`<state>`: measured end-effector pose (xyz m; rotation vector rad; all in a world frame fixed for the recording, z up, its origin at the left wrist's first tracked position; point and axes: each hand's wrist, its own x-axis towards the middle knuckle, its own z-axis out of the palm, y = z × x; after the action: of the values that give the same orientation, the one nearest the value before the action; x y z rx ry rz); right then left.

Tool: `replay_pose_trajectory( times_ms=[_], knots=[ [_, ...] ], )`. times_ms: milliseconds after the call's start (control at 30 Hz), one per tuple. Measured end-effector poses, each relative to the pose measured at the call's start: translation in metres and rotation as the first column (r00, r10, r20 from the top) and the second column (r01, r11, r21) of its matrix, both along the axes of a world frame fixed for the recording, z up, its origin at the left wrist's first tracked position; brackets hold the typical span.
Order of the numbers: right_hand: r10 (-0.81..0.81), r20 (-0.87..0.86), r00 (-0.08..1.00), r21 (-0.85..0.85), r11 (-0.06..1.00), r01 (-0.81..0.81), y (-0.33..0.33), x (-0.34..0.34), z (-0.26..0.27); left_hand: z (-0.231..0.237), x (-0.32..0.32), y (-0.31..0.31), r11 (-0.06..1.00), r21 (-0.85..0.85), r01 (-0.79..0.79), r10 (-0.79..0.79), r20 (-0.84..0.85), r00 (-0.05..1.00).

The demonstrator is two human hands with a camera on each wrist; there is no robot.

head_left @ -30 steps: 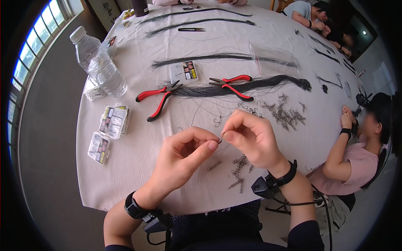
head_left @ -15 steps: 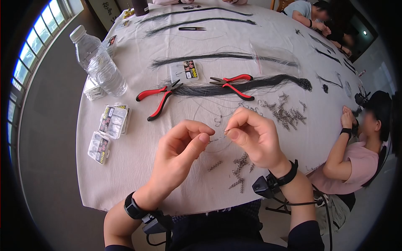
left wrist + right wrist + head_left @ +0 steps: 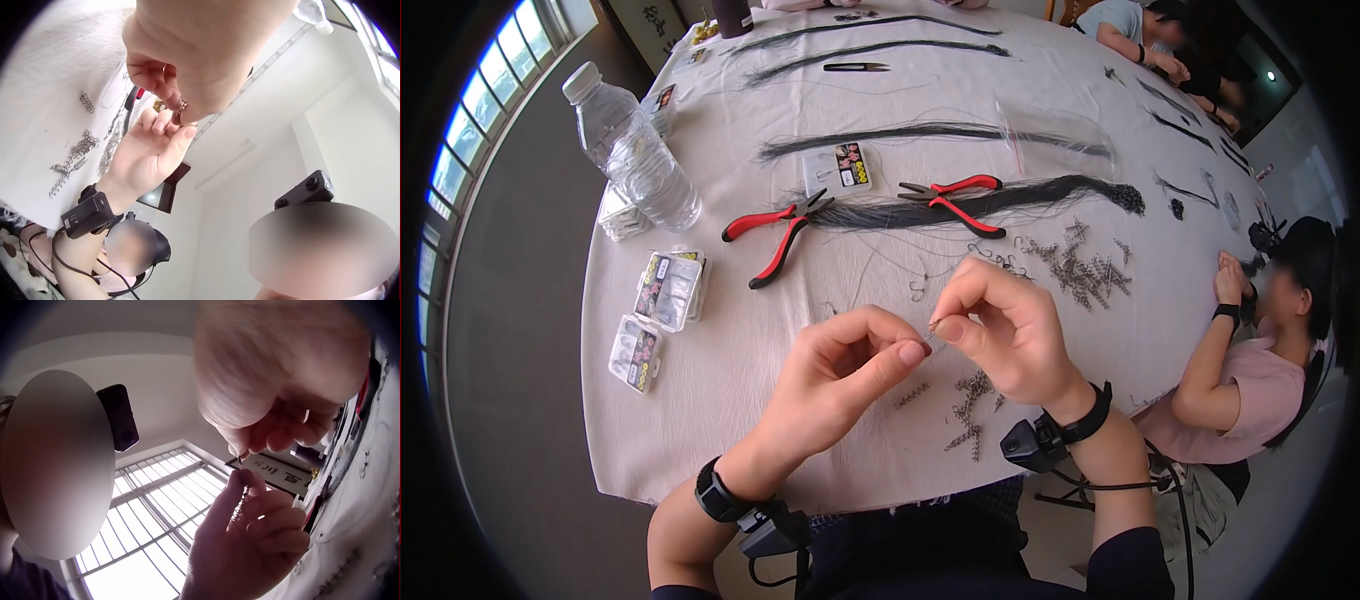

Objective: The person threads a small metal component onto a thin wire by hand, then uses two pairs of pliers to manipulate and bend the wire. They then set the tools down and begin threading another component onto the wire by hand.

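My left hand (image 3: 835, 375) pinches a small wire spring (image 3: 239, 503) between thumb and forefinger; in the head view the fingers mostly hide it. The right hand (image 3: 1010, 335) pinches a small thin piece (image 3: 239, 461) with thumb and forefinger, and I cannot tell its kind. Both sets of fingertips meet over the near part of the table. Below them lie several loose springs (image 3: 970, 410), with a bigger pile of springs (image 3: 1085, 270) to the right. Several fish hooks (image 3: 918, 288) lie just beyond the hands.
Two red-handled pliers (image 3: 775, 240) (image 3: 955, 205) lie across a dark bundle of line (image 3: 1050, 195). Hook boxes (image 3: 670, 290) and a plastic bottle (image 3: 640, 150) stand left. Farther back are a clear bag (image 3: 1055, 140) and thread snips (image 3: 856, 67). A person (image 3: 1250, 370) sits at the right.
Half a second ago the hands were slightly apart, with something thin showing between them. Now the left hand has moved right and down, bringing the fingertips together again, as a second ago.
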<state>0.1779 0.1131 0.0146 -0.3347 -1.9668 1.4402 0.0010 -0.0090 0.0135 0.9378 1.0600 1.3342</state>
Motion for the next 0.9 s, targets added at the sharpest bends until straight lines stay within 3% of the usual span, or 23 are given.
replay_pose_trajectory(
  times_ms=[200,267,567,667,900],
  knots=[
    [0.000,-0.014,1.000,0.031,1.000,0.000,-0.0015,-0.0005,-0.0007,0.0012,-0.0003,-0.0006,1.000,-0.015,0.016,-0.016,-0.006,1.000],
    [-0.021,-0.035,0.999,0.047,0.999,0.023,-0.0010,-0.0007,-0.0014,-0.0002,0.0002,-0.0004,0.998,0.027,-0.057,0.055,0.086,0.995],
    [-0.042,-0.041,0.998,0.009,0.999,0.042,-0.0003,0.0008,0.0002,-0.0018,-0.0009,0.0005,0.996,0.050,-0.073,0.064,0.165,0.984],
    [-0.088,-0.075,0.993,-0.127,0.989,0.078,0.0007,0.0021,0.0023,-0.0018,-0.0031,0.0018,0.998,0.051,-0.029,0.021,0.153,0.988],
    [-0.134,-0.103,0.986,-0.147,0.982,0.118,0.0054,0.0035,0.0024,-0.0021,-0.0021,0.0027,1.000,0.016,0.002,-0.003,0.034,0.999]
  ],
)
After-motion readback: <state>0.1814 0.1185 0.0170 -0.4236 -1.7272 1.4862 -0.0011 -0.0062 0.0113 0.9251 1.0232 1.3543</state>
